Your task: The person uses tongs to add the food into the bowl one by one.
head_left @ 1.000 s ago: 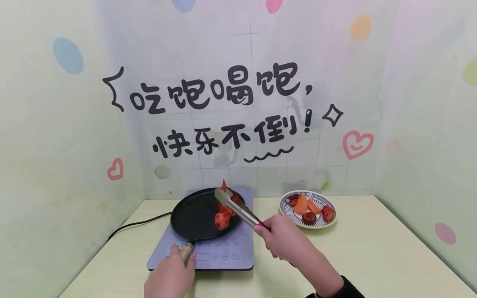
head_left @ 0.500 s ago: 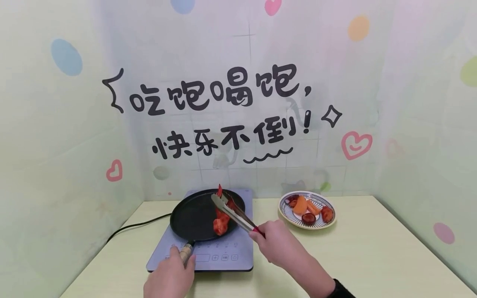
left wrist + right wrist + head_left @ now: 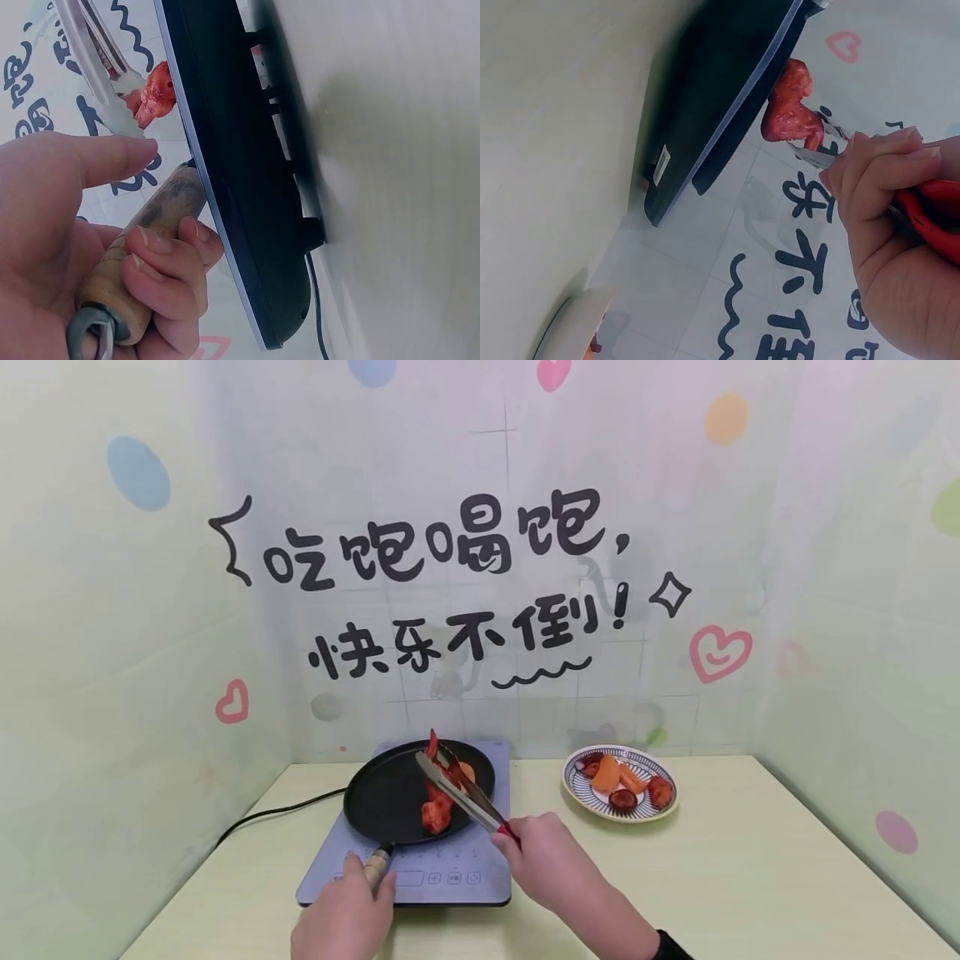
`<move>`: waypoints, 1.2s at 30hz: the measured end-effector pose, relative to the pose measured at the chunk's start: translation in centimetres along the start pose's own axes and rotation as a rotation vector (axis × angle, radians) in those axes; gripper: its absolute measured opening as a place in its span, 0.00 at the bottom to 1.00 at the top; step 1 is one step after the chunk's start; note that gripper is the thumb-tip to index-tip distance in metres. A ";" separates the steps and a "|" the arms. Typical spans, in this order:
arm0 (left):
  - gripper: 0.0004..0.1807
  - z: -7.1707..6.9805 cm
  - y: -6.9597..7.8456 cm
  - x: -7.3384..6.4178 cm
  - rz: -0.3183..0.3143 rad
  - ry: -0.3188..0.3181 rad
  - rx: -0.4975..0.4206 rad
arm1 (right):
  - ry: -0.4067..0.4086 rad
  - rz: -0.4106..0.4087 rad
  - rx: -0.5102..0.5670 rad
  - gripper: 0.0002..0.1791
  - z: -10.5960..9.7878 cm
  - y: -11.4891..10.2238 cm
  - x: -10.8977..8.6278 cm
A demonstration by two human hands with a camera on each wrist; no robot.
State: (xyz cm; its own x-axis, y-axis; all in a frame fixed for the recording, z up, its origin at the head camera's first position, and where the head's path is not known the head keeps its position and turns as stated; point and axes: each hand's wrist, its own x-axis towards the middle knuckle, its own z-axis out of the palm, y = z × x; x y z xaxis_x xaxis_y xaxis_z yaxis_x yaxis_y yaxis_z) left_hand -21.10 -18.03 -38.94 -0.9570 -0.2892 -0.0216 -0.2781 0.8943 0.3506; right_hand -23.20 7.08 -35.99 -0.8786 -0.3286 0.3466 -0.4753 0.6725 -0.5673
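My left hand grips the wooden handle of a black frying pan. The handle lies across the palm in the left wrist view, with the fingers curled round it. My right hand holds metal tongs with red grips. Between the tong tips is a reddish chicken wing, its thick end low over the right part of the pan. Whether the wing touches the pan, I cannot tell. An orange round piece shows behind the tongs, partly hidden.
Beneath the pan is a flat induction cooker, its black cord running left. A patterned plate with several food pieces stands at the right on the pale table. A printed backdrop encloses the back and sides.
My right hand has moved left and slightly down, carrying the tongs and chicken wing further over the pan. The orange piece has come into sight. My left hand stays on the handle.
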 end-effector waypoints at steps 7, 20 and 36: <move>0.45 0.1 -0.1 0.1 -0.001 0.002 0.000 | -0.011 0.007 -0.008 0.19 0.2 -0.4 -0.2; 0.46 0.1 0.0 0.3 -0.009 -0.014 -0.001 | -0.096 0.048 0.048 0.16 0.1 -1.1 -0.4; 0.45 0.1 -0.1 0.3 -0.004 -0.009 -0.001 | -0.079 0.028 0.023 0.18 -0.2 -0.6 -0.4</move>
State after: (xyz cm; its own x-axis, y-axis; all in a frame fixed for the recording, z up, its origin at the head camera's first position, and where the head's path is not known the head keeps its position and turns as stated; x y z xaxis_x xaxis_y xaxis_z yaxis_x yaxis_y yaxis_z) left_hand -21.32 -18.19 -39.10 -0.9567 -0.2894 -0.0315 -0.2817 0.8930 0.3511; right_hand -22.53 6.96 -35.66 -0.8923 -0.3618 0.2702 -0.4502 0.6670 -0.5936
